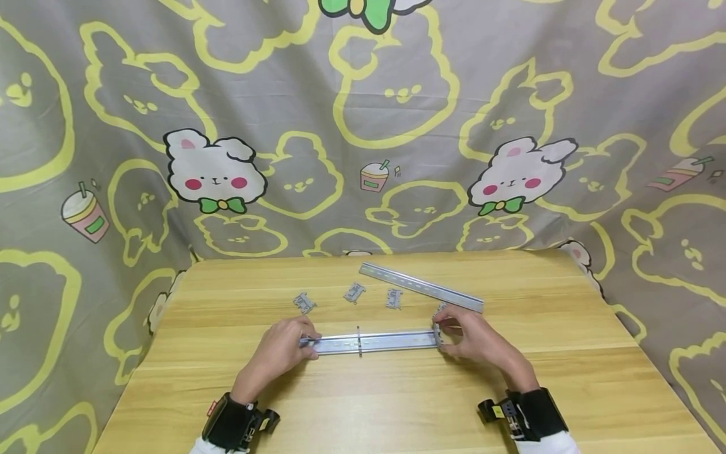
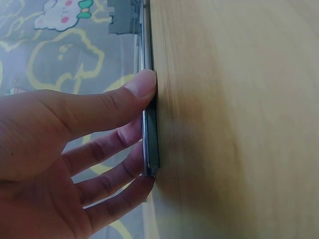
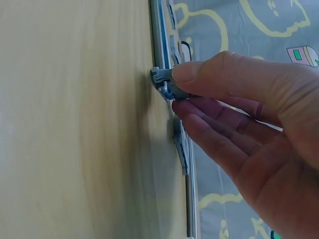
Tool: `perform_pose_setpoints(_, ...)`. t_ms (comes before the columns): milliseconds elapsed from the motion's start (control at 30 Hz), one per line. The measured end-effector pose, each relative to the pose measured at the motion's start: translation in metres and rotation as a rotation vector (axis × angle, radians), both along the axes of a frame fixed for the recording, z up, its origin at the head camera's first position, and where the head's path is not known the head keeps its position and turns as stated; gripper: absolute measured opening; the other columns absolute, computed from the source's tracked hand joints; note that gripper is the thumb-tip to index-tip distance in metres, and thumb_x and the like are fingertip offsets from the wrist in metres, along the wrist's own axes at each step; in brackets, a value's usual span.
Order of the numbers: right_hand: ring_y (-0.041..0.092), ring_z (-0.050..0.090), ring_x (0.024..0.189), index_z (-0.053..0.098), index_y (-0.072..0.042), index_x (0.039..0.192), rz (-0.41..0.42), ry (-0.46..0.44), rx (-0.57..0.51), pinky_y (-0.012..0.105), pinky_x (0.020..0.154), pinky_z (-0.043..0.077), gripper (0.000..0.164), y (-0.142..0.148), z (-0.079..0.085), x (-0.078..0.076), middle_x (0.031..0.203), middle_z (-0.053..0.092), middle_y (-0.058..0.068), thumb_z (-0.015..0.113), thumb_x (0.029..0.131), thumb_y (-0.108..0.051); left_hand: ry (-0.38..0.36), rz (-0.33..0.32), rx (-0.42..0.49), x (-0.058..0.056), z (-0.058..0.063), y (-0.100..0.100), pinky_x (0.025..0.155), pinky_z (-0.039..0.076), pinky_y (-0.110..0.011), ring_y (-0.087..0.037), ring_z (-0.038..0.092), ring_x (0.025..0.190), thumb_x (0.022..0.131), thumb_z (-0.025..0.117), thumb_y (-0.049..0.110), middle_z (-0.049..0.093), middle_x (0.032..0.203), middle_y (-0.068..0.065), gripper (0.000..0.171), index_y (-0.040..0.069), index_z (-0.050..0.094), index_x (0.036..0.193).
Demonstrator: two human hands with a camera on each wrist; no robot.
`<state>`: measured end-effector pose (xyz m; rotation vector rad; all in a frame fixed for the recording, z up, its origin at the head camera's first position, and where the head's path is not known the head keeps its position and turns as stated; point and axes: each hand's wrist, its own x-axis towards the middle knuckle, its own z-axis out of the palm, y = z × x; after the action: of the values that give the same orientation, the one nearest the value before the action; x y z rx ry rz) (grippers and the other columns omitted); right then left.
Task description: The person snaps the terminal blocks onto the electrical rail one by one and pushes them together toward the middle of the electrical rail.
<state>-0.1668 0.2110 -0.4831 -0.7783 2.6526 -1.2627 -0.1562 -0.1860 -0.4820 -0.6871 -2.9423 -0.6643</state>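
A slotted metal DIN rail [image 1: 397,341] lies crosswise on the table in front of the person. The left hand [image 1: 285,343] grips its left end, thumb on the near edge and fingers on the far edge. One thin grey terminal block [image 1: 359,348] stands across the rail, left of its middle. At the right end, the right hand [image 1: 467,335] pinches another grey terminal block [image 3: 163,82] between thumb and fingers. In the right wrist view that block sits right at the rail's end, and the thumb covers part of it.
Behind the rail lie several loose grey terminal blocks [image 1: 304,302], one partly hidden by the right hand. A second DIN rail [image 1: 421,287] rests slantwise farther back on the wooden table [image 1: 363,403]. A patterned curtain [image 1: 306,94] hangs behind the table and along its sides.
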Motion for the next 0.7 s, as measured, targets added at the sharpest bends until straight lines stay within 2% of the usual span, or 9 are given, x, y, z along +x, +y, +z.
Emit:
perform_pose_setpoints(267,0.035,0.063,0.105,0.059,0.008,0.112,0.004,-0.039,0.009,0.043,0.091,0.054,0.048,-0.014,0.001,0.001,0.109,0.063,0.018,0.078,0.068,0.011,-0.002,-0.008,0.01,-0.001,-0.002,0.0,0.071,0.056,-0.038,-0.02,0.065,0.081,0.064,0.088,0.02,0.068,0.091,0.005,0.032,0.011,0.08,0.093)
perform_pose_setpoints(467,0.031,0.064,0.104,0.061,0.004,0.112,0.005,-0.017,0.067,0.041,0.09,0.055,0.05,-0.03,0.003,-0.001,0.11,0.064,0.015,0.081,0.066,0.006,0.004,-0.012,0.008,-0.002,-0.001,0.0,0.07,0.056,-0.038,-0.02,0.064,0.081,0.064,0.088,0.02,0.068,0.09,0.004,0.031,0.011,0.081,0.093)
perform_pose_setpoints(700,0.028,0.063,0.104,0.062,0.002,0.114,0.043,-0.046,0.074,0.039,0.09,0.055,0.052,-0.053,0.005,-0.003,0.112,0.066,0.013,0.082,0.066,0.001,0.002,-0.002,-0.004,0.0,-0.001,-0.001,0.072,0.056,-0.039,-0.019,0.064,0.082,0.064,0.088,0.021,0.068,0.091,0.005,0.031,0.011,0.081,0.093)
